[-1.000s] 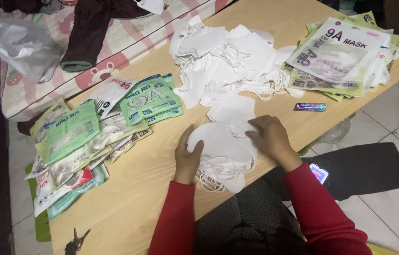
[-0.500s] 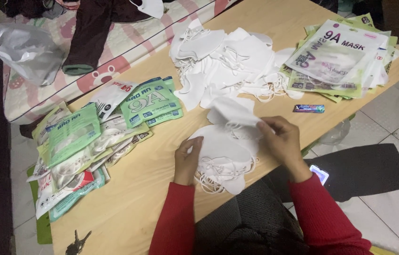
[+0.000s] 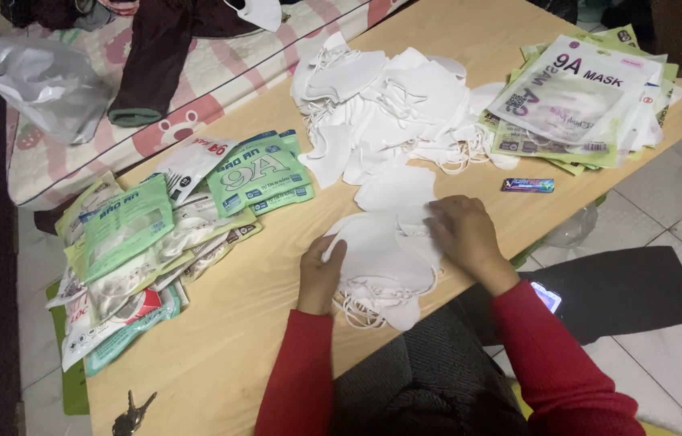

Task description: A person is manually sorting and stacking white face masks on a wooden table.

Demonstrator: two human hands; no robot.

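White mask stack under both hands, left grip and right grip released, flat

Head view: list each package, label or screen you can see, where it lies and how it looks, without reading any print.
Green and white flat pouches: heaped, table's left end.
Pale pouches, green-edged: stacked, far right corner.
Small dark-blue wrapper: beside that stack.
Lit phone screen: floor, right of table.

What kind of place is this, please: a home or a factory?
Probably a home: a bed with clothes stands beside the wooden table, where loose white masks and packets lie.
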